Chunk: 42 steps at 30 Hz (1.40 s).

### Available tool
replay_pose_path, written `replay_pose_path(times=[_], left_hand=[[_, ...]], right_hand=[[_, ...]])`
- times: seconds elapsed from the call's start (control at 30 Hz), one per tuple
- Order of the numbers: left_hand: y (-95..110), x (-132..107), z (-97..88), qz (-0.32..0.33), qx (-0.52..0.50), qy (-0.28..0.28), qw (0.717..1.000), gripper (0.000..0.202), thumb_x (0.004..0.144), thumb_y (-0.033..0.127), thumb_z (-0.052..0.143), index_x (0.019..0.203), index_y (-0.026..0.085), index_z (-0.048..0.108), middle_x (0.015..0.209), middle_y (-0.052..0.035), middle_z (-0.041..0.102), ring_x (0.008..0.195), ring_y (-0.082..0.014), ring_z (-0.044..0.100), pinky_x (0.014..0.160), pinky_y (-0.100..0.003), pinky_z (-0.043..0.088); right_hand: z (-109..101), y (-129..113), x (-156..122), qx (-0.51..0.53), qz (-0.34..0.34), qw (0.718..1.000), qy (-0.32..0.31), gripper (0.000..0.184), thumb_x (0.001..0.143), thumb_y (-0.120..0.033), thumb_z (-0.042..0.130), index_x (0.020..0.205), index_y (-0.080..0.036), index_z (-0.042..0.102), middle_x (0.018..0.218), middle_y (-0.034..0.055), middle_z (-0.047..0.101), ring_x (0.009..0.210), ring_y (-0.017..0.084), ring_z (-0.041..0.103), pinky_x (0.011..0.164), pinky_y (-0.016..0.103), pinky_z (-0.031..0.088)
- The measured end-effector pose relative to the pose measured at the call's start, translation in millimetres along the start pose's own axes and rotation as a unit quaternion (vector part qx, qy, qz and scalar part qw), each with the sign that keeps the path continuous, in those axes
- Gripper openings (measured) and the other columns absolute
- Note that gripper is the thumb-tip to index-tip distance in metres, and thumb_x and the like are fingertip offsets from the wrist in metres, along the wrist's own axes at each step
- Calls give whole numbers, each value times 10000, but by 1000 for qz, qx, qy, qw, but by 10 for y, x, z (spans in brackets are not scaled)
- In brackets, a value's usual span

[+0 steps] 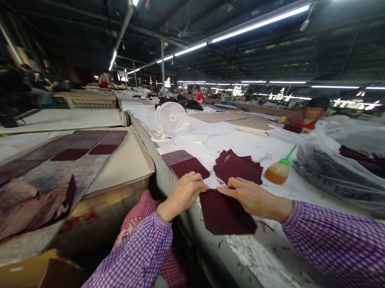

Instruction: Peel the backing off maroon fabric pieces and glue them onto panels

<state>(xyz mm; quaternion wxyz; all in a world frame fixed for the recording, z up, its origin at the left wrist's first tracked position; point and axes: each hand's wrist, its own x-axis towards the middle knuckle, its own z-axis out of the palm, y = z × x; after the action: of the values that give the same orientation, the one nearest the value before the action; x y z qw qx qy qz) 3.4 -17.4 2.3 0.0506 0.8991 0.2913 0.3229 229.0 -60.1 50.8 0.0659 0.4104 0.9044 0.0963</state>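
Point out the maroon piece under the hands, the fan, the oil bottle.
maroon fabric piece (226, 214): head view, middle of the cloth.
white fan (171, 116): head view, centre of the grille.
oil bottle (276, 172): head view, amber body below the green cap.

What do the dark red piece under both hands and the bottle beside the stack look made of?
Piece: probably woven or felted cloth, matte, lying limp and flat, clean-cut edges. Bottle: looks like translucent plastic, amber liquid showing through, green nozzle. Both hands pinch the piece's top edge.
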Motion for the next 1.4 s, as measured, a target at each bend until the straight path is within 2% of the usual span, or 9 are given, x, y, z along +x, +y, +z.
replay_pose_path(times=[0.4, 0.57, 0.67, 0.73, 0.83, 0.93, 1.07, 1.23, 1.4], left_hand=[[-144, -89, -92, -10, -92, -9, 996, 214, 909, 200, 460, 835, 180, 660, 883, -36, 622, 861, -148, 542, 772, -259, 439], [-211, -110, -148, -86, -188, 106, 973, 133, 868, 136, 501, 830, 158, 627, 864, -24, 624, 805, -129, 577, 755, -245, 449], [-228, -57, -165, -125, -131, 130, 975, 104, 842, 133, 531, 884, 167, 620, 892, -24, 625, 861, -148, 566, 805, -274, 438], [-215, 12, -151, -133, -57, 87, 986, 98, 819, 185, 580, 912, 168, 608, 911, -31, 619, 906, -177, 544, 823, -303, 433], [-167, 125, -97, -135, 70, 14, 988, 211, 785, 313, 636, 922, 161, 585, 931, -53, 599, 938, -223, 514, 820, -352, 428], [-109, 210, -47, -138, 147, -16, 979, 204, 795, 321, 612, 913, 159, 574, 949, -71, 581, 948, -242, 506, 821, -380, 420], [-47, 279, -21, -114, 173, -38, 978, 113, 829, 215, 525, 900, 149, 584, 971, -108, 572, 971, -262, 504, 829, -403, 419], [-20, 324, 0, -116, 169, -57, 977, 164, 818, 96, 452, 828, 141, 609, 929, -126, 593, 920, -251, 531, 777, -377, 443], [-39, 342, 32, -135, 157, -34, 978, 195, 853, 153, 434, 922, 135, 616, 955, -119, 621, 921, -247, 546, 784, -374, 462]], right_hand=[[-177, -171, 256, -118, -6, 992, -40, 647, 817, -28, 394, 1363, -375, 395, 868, 95, 593, 583, 149, 521, 529, 263, 311], [-143, -238, 310, -115, -17, 993, 18, 577, 884, -87, 366, 1368, -401, 360, 1020, 113, 578, 629, 145, 547, 539, 258, 333], [-50, -117, 320, -27, 7, 998, 50, 451, 883, -203, 472, 1318, -317, 439, 985, 81, 586, 796, 189, 566, 679, 305, 407], [4, -28, 333, 71, 37, 996, 47, 334, 857, -263, 532, 1190, -234, 528, 904, 49, 600, 836, 190, 554, 756, 326, 419], [24, 40, 355, 195, 41, 980, 21, 109, 841, -268, 540, 895, -178, 567, 786, 15, 581, 757, 156, 532, 722, 296, 425], [-3, 126, 355, 254, 4, 966, 45, 136, 862, -277, 487, 780, -172, 514, 782, 18, 556, 718, 139, 505, 679, 280, 417], [-11, 503, 312, 352, 92, 923, 123, 162, 858, -341, 471, 883, -182, 493, 757, 2, 568, 661, 133, 513, 618, 273, 423], [-4, 925, 195, 496, 255, 818, 144, 279, 810, -424, 528, 950, -185, 493, 836, 33, 610, 677, 145, 564, 527, 242, 414], [61, 879, 109, 592, 206, 778, 57, 336, 787, -478, 568, 960, -197, 502, 847, 34, 593, 716, 151, 577, 559, 252, 466]])
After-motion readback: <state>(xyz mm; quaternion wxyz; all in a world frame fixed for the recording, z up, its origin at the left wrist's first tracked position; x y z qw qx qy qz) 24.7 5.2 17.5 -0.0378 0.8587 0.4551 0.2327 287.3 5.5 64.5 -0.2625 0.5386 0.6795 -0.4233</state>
